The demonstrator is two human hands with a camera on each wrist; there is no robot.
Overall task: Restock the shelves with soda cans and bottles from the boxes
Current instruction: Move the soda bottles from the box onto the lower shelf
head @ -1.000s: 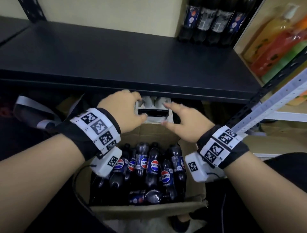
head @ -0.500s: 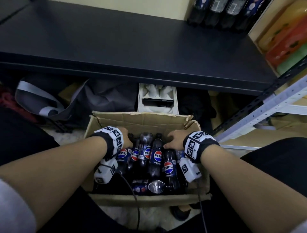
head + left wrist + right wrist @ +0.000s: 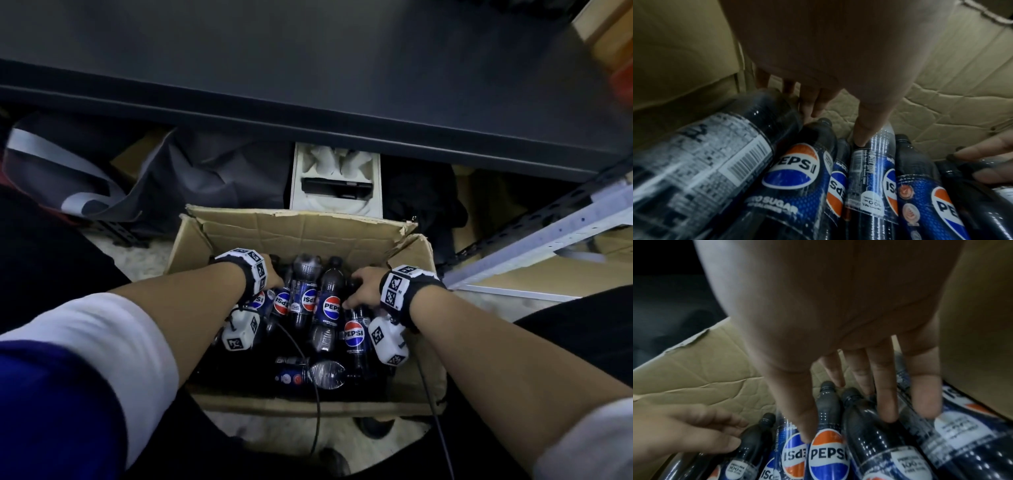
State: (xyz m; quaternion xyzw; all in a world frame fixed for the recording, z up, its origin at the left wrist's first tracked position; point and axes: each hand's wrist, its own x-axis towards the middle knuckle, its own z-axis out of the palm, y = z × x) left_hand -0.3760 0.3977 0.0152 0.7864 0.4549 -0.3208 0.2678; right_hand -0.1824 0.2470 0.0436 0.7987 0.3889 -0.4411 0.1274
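Both hands, left and right, reach spread and ungrasping onto the bottles in the box, whose far wall stands just beyond the fingertips.

Both the left hand and right hand reach among Pepsi bottles inside the cardboard box.

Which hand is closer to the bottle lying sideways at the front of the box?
Right. The right hand is above and just right of the sideways bottle; the left hand reaches into the box's far left corner.
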